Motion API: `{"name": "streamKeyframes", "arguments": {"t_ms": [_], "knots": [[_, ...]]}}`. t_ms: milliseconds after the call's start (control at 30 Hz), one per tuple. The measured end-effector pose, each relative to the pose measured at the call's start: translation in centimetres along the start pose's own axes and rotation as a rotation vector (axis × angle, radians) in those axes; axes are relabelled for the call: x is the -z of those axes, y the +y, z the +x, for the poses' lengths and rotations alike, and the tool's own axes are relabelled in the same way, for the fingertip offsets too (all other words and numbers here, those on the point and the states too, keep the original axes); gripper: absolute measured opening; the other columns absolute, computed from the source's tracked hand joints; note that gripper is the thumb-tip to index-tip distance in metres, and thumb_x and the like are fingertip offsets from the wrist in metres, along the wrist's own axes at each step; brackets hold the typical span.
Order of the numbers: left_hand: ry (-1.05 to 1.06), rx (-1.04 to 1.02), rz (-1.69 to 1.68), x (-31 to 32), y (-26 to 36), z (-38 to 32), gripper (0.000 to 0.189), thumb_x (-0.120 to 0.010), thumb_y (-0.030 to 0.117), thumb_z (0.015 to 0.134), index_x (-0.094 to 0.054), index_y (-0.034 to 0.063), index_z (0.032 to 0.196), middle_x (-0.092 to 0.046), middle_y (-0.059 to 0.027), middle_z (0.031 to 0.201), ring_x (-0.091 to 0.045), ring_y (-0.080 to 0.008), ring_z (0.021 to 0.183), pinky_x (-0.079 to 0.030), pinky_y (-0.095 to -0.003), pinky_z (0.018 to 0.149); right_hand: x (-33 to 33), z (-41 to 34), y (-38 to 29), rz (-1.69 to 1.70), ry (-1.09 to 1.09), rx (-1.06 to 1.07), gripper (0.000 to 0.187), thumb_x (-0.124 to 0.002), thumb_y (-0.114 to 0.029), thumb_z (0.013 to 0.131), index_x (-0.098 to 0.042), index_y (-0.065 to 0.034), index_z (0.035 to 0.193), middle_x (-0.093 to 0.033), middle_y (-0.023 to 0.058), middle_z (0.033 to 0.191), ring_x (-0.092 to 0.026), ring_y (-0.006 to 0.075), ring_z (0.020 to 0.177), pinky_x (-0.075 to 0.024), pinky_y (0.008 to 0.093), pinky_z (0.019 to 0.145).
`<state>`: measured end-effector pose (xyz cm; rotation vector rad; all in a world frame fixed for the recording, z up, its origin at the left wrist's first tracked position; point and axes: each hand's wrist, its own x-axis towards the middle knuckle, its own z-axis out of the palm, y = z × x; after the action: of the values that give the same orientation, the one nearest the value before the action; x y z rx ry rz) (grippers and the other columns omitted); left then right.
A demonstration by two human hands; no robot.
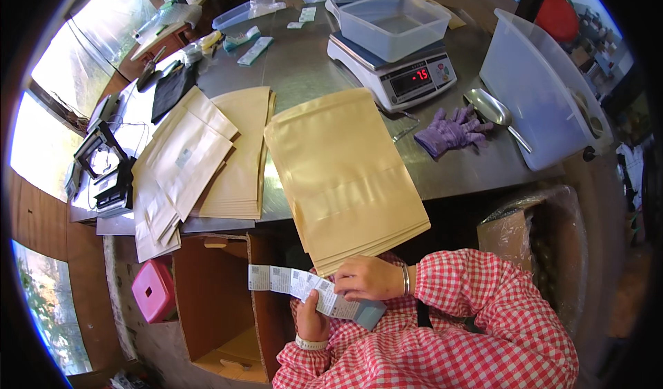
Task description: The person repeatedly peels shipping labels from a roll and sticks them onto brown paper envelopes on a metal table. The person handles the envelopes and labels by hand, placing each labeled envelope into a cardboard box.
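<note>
A strip of printed labels point(280, 280) on backing paper stretches between my hands, its left end hanging free over an open cardboard box. My left hand point(313, 320) pinches the strip from below with the thumb on top. Fingers of my right hand point(362, 279) lie on the strip's upper edge near its bluish backing end. Just beyond my hands, a stack of tan paper bags point(347, 171) overhangs the table edge. More tan bags point(235, 156) lie to its left, partly under a loose pile of bags point(186, 156), one bearing a small label.
On the metal table point(295, 73) stands a digital scale point(414, 80) with a clear plastic tub point(394, 23). Right of it lie purple gloves point(449, 132), a metal scoop point(489, 108) and a large plastic bin point(538, 88). The cardboard box point(217, 295) stands below, beside a pink stool point(154, 290).
</note>
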<state>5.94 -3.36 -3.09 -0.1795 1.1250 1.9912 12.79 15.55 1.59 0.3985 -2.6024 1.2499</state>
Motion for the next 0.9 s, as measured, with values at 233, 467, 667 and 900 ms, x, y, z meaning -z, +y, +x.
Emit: {"name": "streamKeyframes", "arguments": {"t_ms": [233, 467, 667, 900], "knots": [[0.008, 0.049, 0.026, -0.5, 0.5, -0.4, 0.039, -0.045, 0.017, 0.090, -0.043, -0.0010, 0.124, -0.057, -0.0109, 0.111, -0.057, -0.0229, 0.100, -0.045, -0.0357, 0.087, 0.0, 0.1, -0.3, 0.018, 0.036, 0.038, 0.012, -0.067, -0.013, 0.069, -0.057, -0.0089, 0.075, -0.055, 0.0028, 0.082, -0.055, 0.0240, 0.083, -0.0441, 0.0346, 0.074], [0.039, 0.063, 0.019, 1.8, -0.6, 0.9, 0.038, -0.044, 0.020, 0.092, -0.042, -0.0001, 0.125, -0.056, -0.0123, 0.112, -0.056, -0.0249, 0.101, -0.045, -0.0380, 0.088, 3.0, 0.6, -1.3, 0.203, 0.007, 0.046, 0.009, -0.065, -0.011, 0.072, -0.058, -0.0080, 0.075, -0.059, 0.0027, 0.091, -0.054, 0.0236, 0.087, -0.0437, 0.0337, 0.078], [0.041, -0.002, 0.007, 4.5, -2.5, 2.2, 0.035, -0.042, 0.015, 0.092, -0.042, -0.0024, 0.123, -0.055, -0.0150, 0.114, -0.056, -0.0273, 0.103, -0.045, -0.0401, 0.090, 8.7, 1.0, 0.7, 0.670, 0.176, -0.348, 0.005, -0.063, -0.005, 0.083, -0.059, -0.0021, 0.085, -0.063, 0.0040, 0.084, -0.059, 0.0111, 0.081, -0.0476, 0.0250, 0.075], [0.084, -0.098, 0.085, 3.4, -2.9, 1.9, 0.026, -0.048, 0.015, 0.092, -0.052, -0.0044, 0.109, -0.060, -0.0114, 0.102, -0.060, -0.0219, 0.090, -0.048, -0.0335, 0.080, 13.4, 3.3, 12.2, 0.567, 0.510, -0.582, 0.010, -0.066, 0.001, 0.078, -0.059, -0.0012, 0.084, -0.062, 0.0032, 0.077, -0.060, 0.0088, 0.072, -0.0496, 0.0228, 0.066]]}}
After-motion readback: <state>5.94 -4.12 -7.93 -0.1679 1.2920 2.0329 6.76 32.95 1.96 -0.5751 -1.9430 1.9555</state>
